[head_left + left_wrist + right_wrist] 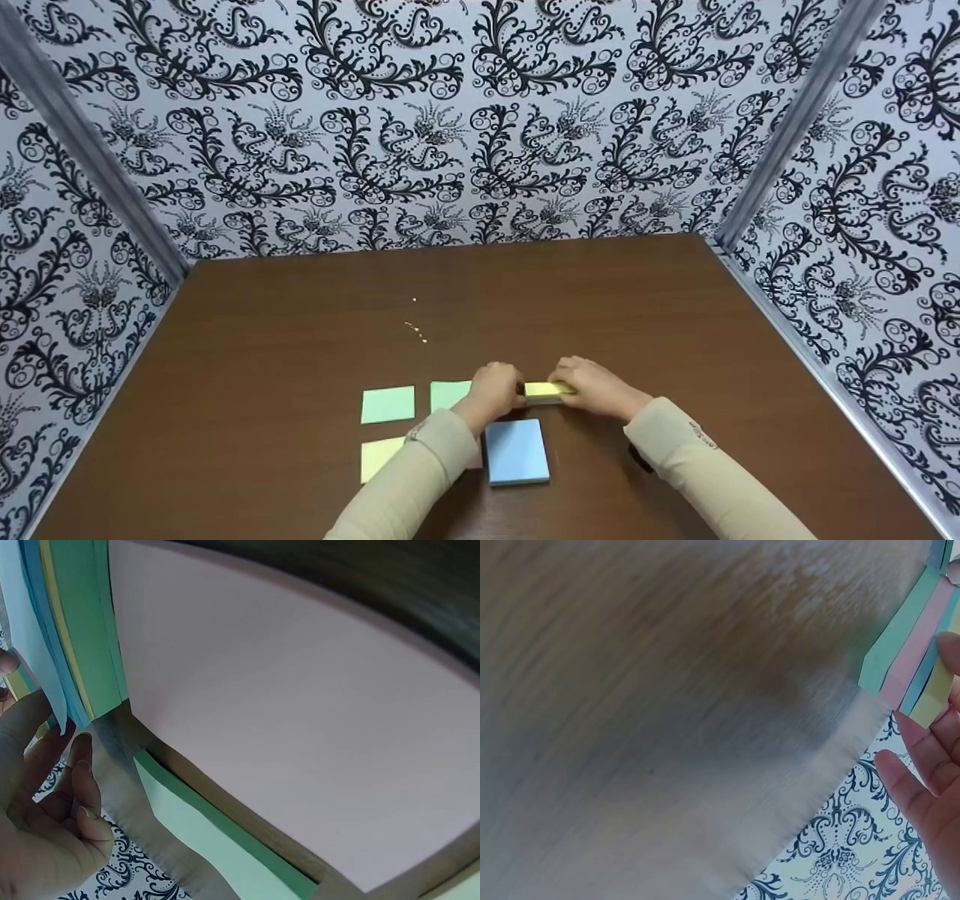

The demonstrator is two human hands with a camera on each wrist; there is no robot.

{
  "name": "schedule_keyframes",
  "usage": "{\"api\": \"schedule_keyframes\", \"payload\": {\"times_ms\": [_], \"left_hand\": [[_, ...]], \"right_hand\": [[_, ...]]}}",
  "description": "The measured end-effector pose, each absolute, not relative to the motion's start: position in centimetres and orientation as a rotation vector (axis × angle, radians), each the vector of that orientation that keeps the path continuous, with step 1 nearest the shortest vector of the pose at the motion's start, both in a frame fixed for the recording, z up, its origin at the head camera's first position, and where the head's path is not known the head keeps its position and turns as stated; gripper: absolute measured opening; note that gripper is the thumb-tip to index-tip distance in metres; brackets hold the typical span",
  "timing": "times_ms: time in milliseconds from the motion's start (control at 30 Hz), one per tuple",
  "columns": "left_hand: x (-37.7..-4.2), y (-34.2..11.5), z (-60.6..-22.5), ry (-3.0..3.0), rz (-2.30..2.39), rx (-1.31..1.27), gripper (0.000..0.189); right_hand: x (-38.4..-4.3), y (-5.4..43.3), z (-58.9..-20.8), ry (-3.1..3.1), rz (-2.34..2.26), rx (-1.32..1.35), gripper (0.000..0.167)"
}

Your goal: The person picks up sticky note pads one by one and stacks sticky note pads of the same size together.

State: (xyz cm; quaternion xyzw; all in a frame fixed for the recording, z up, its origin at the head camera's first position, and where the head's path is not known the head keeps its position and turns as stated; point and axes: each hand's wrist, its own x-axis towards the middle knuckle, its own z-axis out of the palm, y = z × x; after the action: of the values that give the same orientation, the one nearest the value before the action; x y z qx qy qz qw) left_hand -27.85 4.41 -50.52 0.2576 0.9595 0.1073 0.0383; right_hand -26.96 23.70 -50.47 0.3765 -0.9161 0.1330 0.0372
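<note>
Over the table, a pad of sticky notes (544,390) with a yellow face is held up between both hands. My right hand (596,386) grips its right end. On the other end are the fingers of my left hand (495,390), pinching it. Seen in the right wrist view, the pad (915,652) has green, pink, teal and yellow layers, with the right hand (930,772) along the yellow side. A blue-topped pad (517,451) lies just in front. In the left wrist view, the left hand (45,795) appears beside that pad's layered edge (82,630).
Left of the blue pad are two green notes (388,405) (444,394), a yellow note (379,456) partly under the left sleeve, and a pink note (300,705) mostly hidden from the head camera. Small pale crumbs (417,330) dot the brown table (262,337). Patterned walls (420,150) enclose it.
</note>
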Motion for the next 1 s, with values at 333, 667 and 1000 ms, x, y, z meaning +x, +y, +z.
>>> {"api": "schedule_keyframes", "payload": {"times_ms": [333, 667, 1000], "left_hand": [[-27.8, 4.4, -50.6, 2.950, 0.281, 0.787, 0.017], [-27.6, 4.2, -50.5, 2.951, 0.265, 0.820, 0.017], [-27.3, 4.3, -50.3, 2.971, 0.213, 0.818, 0.018]], "right_hand": [[-27.0, 24.3, -50.2, -2.860, 0.455, 1.145, 0.017], [-27.0, 26.6, -48.4, -3.136, 0.480, 0.977, 0.024], [-26.9, 26.2, -49.3, -3.087, 0.405, 0.982, 0.016]]}}
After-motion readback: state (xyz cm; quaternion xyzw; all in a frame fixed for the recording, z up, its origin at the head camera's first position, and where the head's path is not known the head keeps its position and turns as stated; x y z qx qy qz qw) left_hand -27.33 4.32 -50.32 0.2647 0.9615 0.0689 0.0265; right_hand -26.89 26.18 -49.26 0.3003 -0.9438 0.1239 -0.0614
